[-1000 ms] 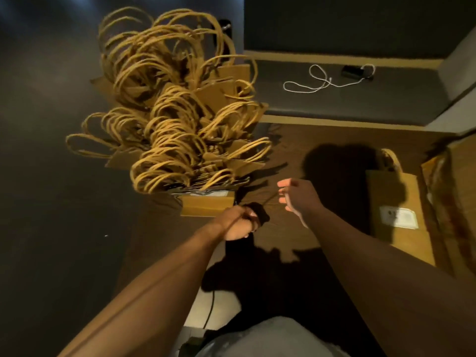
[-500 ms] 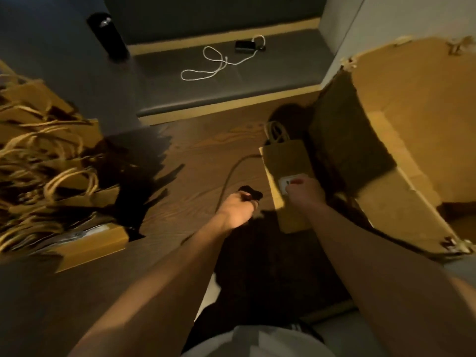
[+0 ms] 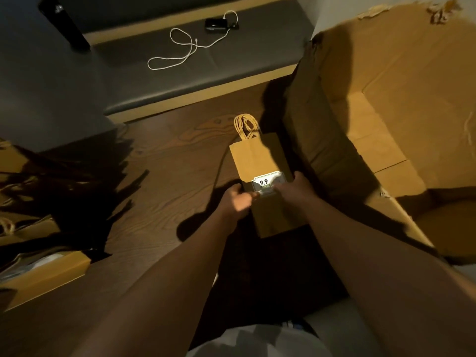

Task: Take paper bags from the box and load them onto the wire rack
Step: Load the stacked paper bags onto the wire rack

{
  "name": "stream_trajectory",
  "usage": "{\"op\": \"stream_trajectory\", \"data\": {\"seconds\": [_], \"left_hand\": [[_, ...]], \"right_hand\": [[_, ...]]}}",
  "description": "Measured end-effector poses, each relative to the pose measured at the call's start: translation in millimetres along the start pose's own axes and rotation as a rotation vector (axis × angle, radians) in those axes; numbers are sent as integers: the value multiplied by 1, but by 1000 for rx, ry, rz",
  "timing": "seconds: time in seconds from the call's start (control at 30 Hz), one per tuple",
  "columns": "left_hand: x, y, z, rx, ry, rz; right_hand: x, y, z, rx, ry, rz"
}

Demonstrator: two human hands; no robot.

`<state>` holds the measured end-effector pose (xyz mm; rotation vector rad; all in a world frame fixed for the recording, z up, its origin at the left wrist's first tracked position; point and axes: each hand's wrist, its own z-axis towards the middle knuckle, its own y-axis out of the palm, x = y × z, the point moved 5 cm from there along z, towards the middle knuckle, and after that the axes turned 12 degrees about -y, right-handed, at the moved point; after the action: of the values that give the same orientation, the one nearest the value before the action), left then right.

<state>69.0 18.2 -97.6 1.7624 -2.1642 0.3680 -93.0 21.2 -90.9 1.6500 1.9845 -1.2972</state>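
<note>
A flat brown paper bag (image 3: pixel 253 166) lies on the dark wood floor (image 3: pixel 164 171) just left of the big open cardboard box (image 3: pixel 386 104), its twisted paper handles (image 3: pixel 246 126) pointing away from the person and a white price label (image 3: pixel 268 182) reading 9.9 stuck near its middle. Both bare forearms reach forward and down from the bottom of the view and meet over the bag. The left hand (image 3: pixel 235 200) sits at the bag's left edge with its fingers curled in and the thumb reaching toward the label's lower corner; whether it truly pinches the bag or only touches it cannot be told in the dim light. The right hand (image 3: pixel 296 189) rests on top of the bag at the label's right end, fingers bent over the sticker and pressing on it. The box stands with a torn top flap and a bare inside. At the left edge, in shadow, lie more brown paper bags (image 3: pixel 31 228) heaped together. Beyond the floor runs a low grey ledge (image 3: pixel 231 73) with a pale trim, carrying a looped white cable (image 3: pixel 180 51) plugged into a small black device (image 3: pixel 216 23), and a dark cylinder (image 3: pixel 63 24) stands at the far left
</note>
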Motion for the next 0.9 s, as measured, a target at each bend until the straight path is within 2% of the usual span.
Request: {"op": "stream_trajectory", "data": {"seconds": [0.23, 0.37, 0.43, 0.57, 0.73, 0.9], "left_hand": [[3, -9, 8, 74, 14, -4], [9, -16, 4, 107, 54, 44], [15, -21, 0, 124, 96, 41], [21, -30, -5, 60, 128, -53], [21, -43, -15, -103, 162, -148], [31, -71, -40, -231, 281, -217]], "right_hand": [[-10, 1, 2, 66, -26, -205], [-14, 2, -2, 95, -21, -183], [-15, 3, -1, 80, -32, -125], [-15, 6, -3, 65, -55, -2], [-34, 10, -15, 10, -62, 259], [-63, 27, -25, -163, -98, 476]]}}
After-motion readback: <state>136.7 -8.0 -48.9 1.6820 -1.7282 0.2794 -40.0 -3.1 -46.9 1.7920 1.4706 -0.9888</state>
